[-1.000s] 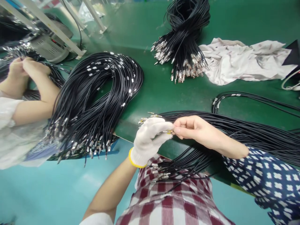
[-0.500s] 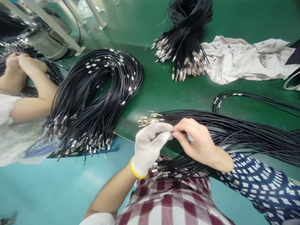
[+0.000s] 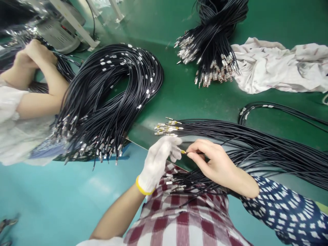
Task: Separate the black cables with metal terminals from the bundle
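At six o'clock on the green table (image 3: 179,99), a yellow-tipped wire end (image 3: 183,151) is being pinched between the gloved left hand (image 3: 159,162) and bare right hand (image 3: 214,164), just below the black wire bundle (image 3: 243,136).

Black wires (image 3: 256,140), green table (image 3: 184,95)

wire bundle (image 3: 256,143) just behind fingers (image 3: 191,150) | coiled wire heap (image 3: 110,99) far left | tied bundle (image 3: 212,41), cloth (image 3: 276,68) well behind, on table (image 3: 179,95)
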### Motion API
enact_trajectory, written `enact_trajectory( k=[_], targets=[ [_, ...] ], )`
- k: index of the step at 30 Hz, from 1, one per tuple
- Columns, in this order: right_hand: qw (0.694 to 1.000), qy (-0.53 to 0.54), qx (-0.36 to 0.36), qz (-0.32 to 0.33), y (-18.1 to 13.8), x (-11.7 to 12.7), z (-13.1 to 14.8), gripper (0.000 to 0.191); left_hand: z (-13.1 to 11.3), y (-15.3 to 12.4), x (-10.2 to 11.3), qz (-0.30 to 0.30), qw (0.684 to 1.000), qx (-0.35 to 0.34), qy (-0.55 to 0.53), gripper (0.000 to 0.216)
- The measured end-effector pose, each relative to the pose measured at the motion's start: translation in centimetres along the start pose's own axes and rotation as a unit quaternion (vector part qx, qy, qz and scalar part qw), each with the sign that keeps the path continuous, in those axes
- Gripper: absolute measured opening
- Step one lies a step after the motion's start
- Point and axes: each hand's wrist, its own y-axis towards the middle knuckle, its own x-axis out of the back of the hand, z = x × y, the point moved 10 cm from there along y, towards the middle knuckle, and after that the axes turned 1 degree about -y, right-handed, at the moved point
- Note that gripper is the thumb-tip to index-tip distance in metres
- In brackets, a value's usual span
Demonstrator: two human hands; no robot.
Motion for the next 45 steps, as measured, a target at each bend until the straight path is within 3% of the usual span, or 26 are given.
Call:
enact_trajectory(
  k=[5, 8, 10, 15, 23, 34, 42, 45],
  targets=[
    [0.999, 0.005, -0.024, 0.027, 0.1, -0.7, -0.5, 0.013, 0.7, -0.7, 0.0, 0.011, 0.992, 0.06, 0.11, 0.017],
    [0.999, -0.026, -0.013, 0.017, 0.0, -0.4, -0.6, 0.01, 0.2, -0.9, -0.1, -0.003, 0.987, 0.066, 0.146, 0.019],
    [0.999, -0.049, -0.001, 0.018, -0.1, 0.0, -0.6, 0.02, 0.1, -0.9, -0.1, -0.006, 0.987, 0.069, 0.146, 0.021],
    [0.995, -0.079, 0.001, 0.065, -0.3, 0.1, -0.8, 0.016, 0.1, -1.0, 0.0, -0.02, 0.986, 0.067, 0.149, 0.021],
    [0.994, -0.091, 0.024, 0.063, 0.4, -0.8, 0.3, 0.021, 0.2, -1.2, 0.1, -0.05, 0.987, 0.039, 0.146, 0.022],
    [0.995, -0.075, -0.058, -0.028, 0.1, -1.1, -0.7, 0.026, 0.6, -1.1, -0.3, -0.086, 0.991, 0.064, 0.074, 0.025],
    [0.989, -0.143, 0.011, 0.041, 0.5, -2.7, 0.4, 0.028, 1.3, -1.3, -0.7, -0.054, 0.991, 0.052, 0.109, 0.031],
    [0.988, -0.144, 0.005, 0.054, 0.5, -3.1, 0.2, 0.028, 1.3, -1.4, -0.6, -0.052, 0.991, 0.045, 0.118, 0.033]
  ],
)
